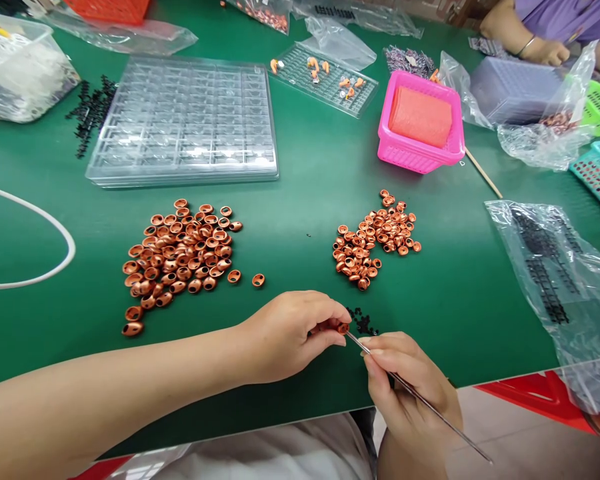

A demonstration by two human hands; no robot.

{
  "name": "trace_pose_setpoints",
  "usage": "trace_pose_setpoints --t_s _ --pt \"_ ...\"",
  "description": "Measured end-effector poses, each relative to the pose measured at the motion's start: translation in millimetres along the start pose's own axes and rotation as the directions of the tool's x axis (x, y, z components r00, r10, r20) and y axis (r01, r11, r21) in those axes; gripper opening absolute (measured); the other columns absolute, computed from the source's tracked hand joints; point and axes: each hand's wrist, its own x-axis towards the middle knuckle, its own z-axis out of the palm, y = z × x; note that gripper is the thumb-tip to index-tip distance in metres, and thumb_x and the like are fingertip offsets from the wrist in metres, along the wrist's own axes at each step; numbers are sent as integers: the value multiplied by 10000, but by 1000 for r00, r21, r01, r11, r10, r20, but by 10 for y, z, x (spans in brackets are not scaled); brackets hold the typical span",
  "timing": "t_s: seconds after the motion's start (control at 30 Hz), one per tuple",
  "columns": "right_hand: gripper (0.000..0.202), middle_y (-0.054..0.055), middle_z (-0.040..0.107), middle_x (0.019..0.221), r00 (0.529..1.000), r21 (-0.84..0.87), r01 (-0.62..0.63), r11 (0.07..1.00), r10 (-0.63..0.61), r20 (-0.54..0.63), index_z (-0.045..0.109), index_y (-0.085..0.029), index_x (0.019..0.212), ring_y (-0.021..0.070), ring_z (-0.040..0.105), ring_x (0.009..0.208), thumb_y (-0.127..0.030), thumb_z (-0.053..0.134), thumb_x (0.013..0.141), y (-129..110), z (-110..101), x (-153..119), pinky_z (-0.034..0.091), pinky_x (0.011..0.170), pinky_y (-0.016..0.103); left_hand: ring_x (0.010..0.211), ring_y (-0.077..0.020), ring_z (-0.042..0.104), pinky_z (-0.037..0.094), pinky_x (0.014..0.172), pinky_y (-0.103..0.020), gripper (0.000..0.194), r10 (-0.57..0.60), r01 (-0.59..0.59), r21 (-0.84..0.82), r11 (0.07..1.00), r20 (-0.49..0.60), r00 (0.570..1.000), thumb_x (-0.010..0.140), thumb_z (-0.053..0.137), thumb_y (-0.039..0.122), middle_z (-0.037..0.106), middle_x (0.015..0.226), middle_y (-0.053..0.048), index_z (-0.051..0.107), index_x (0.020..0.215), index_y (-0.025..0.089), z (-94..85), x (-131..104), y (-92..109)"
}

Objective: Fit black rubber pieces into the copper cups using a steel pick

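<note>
Near the table's front edge, my left hand [290, 333] pinches a small copper-coloured cup-shaped part [343, 328] between thumb and fingertips. My right hand [415, 377] grips a thin metal rod like a tweezer or pick [440, 417], its tip touching or entering the copper part. Just behind my fingers lies a scatter of tiny black pieces [363, 323]. A large pile of copper parts [180, 250] rests to the left, beyond my left forearm. Another pile of copper parts [375, 237] sits ahead of my hands. What lies inside the held part is hidden.
Stacked clear compartment trays [185, 120] stand behind the left pile. A pink basket [420, 153] holds an orange-red block. Bags with black parts [550, 267] lie at right. A white cable [65, 233] loops at left. Another person's hand [550, 52] is at far right.
</note>
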Motion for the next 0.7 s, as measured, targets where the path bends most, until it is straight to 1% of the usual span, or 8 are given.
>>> trace_pose_setpoints --t_s 0.2,0.43,0.6,0.7 --pt "366 45 731 946 1000 -19 -1 1000 2 16 619 -238 1055 170 709 838 19 625 795 -12 -5 19 609 696 327 742 -134 633 487 694 -228 121 15 -15 7 1000 14 1000 962 550 230 707 827 -22 653 998 177 4 6 -6" --pt "409 55 721 966 999 15 7 1000 -7 45 615 -212 1084 167 693 858 67 613 785 -10 -13 30 599 707 329 754 -138 621 481 715 -235 98 63 -63 17 998 8 998 947 564 164 705 843 -18 644 1003 169 17 -12 -26" --pt "403 48 722 963 1000 51 -24 998 24 6 621 -205 1085 180 702 879 67 612 787 4 3 -10 595 724 341 746 -143 609 475 705 -235 98 88 -88 38 995 20 996 949 548 140 697 838 -29 627 1004 159 15 -15 -20" --pt "382 44 726 944 999 68 -44 997 45 -9 629 -194 1067 182 705 868 67 609 789 3 13 -25 595 725 348 732 -145 594 473 694 -239 97 124 -124 48 991 14 992 950 530 120 688 833 -41 612 997 144 27 -23 -11"
